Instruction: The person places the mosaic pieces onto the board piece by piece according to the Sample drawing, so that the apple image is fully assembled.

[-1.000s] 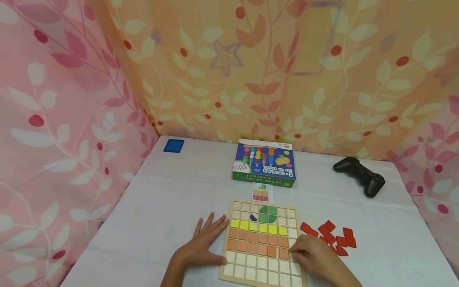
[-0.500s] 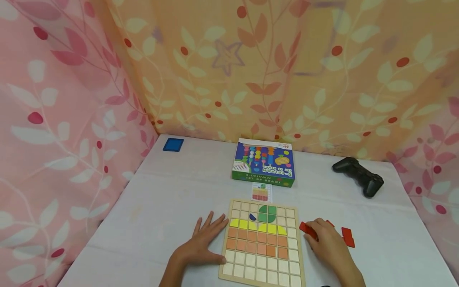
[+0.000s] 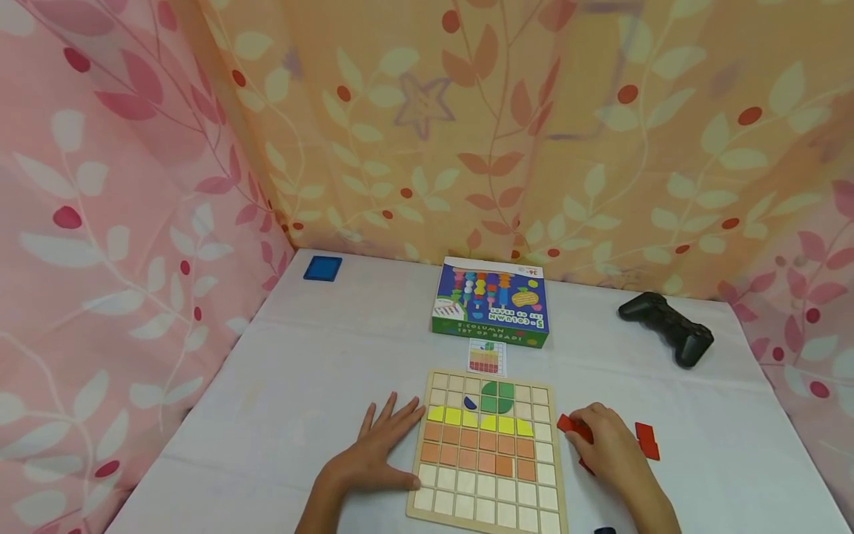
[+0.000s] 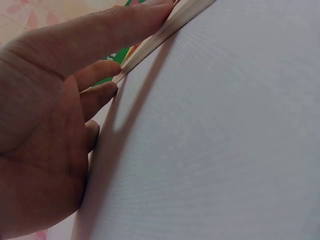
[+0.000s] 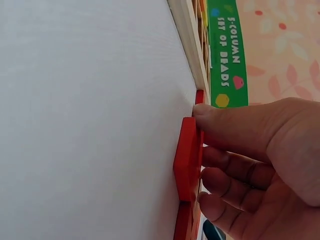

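Observation:
A wooden grid board (image 3: 411,498) lies at the front middle in the head view, holding rows of yellow and orange tiles, a green group and one dark blue piece (image 3: 470,403). My left hand (image 3: 377,454) rests beside its left edge with fingers spread, thumb and fingertips right at the rim. To the right of the board, my right hand (image 3: 610,443) reaches over loose red tiles (image 3: 647,440) and covers part of them. In the right wrist view its thumb touches a red tile, fingertips resting near others, and a thick red tile (image 5: 186,155) stands out closest to the camera.
Behind the board lie a small printed pattern card (image 3: 486,358) and a blue-green bead-set box (image 3: 491,302). A black game controller (image 3: 667,326) sits at the back right, and a blue square tray (image 3: 323,268) at the back left. Patterned curtains enclose the white table (image 3: 320,356).
My right hand has moved from the board's right edge out to the red tiles and now covers several of them. The left hand stays at the board's left edge.

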The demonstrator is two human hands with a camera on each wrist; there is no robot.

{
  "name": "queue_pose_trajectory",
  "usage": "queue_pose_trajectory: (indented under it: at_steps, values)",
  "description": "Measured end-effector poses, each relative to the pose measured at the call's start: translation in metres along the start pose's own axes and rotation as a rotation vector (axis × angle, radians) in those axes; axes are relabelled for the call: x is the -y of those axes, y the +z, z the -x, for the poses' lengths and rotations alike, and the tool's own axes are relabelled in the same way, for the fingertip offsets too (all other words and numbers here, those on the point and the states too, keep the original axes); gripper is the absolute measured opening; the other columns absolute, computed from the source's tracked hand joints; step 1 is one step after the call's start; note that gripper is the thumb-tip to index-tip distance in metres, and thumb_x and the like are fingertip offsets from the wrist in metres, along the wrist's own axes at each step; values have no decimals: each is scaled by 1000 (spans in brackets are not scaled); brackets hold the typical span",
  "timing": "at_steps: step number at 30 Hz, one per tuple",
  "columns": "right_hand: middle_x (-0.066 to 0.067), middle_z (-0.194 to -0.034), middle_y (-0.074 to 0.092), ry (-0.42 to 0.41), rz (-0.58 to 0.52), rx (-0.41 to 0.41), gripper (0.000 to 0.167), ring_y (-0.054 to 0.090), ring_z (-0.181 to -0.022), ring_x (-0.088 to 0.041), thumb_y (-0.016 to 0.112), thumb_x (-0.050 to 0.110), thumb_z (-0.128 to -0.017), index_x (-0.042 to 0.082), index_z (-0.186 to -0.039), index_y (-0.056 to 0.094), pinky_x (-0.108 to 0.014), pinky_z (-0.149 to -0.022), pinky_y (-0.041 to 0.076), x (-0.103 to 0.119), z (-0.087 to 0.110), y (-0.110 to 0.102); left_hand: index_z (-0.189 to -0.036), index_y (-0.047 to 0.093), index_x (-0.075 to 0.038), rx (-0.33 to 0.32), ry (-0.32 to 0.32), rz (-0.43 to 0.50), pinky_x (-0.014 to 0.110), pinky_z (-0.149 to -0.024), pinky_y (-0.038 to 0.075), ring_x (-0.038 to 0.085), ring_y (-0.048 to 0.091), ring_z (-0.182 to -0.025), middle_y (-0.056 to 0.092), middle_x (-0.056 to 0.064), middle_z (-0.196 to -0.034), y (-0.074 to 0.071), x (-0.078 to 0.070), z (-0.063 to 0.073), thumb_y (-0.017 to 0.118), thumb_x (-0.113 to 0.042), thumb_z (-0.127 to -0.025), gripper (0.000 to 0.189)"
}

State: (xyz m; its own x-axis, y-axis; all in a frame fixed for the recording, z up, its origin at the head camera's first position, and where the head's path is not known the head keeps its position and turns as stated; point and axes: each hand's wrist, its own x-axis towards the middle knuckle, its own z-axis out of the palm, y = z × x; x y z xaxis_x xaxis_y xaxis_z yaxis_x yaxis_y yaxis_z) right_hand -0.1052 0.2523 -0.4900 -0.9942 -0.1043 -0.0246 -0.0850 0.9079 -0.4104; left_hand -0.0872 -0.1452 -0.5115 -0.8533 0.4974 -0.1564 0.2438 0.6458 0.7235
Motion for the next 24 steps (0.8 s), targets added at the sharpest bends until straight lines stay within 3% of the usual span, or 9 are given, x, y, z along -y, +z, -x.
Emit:
queue_pose_trajectory:
  at_steps: [9,13,19,24]
  values:
    - [-6,-92,62,52,-20,66,36,55,-85,-22,85,18,-79,0,-106,71,-46,-79,57,0,-9,-6,-160,30,-22,4,3,6,57,-115,-14,31,-6,-152,22,-1,-165,0,0,-1,84,-56,-71,109]
    - [-5,-89,61,52,-19,41,36,54,-82,-22,85,20,-78,0,-105,71,-44,-76,57,1,-8,-6,-159,31,-22,6,5,12,57,-115,-14,31,-6,-152,23,-1,-165,0,0,-1,84,-56,-71,109]
    - [-2,-91,63,-40,-8,-57,28,54,-84,-21,84,19,-77,6,-99,74,-40,-75,54,31,2,3,-159,31,-22,2,1,10,57,-115,-15,31,-7,-152,23,-1,-165,0,0,0,84,-58,-70,110]
    - [14,-86,59,-220,-54,-20,20,50,-83,-9,86,24,-77,20,-92,74,-32,-76,51,78,19,24,-159,31,-22,0,-1,10,58,-115,-15,31,-7,-152,23,-1,-165,0,0,0,84,-58,-70,110]
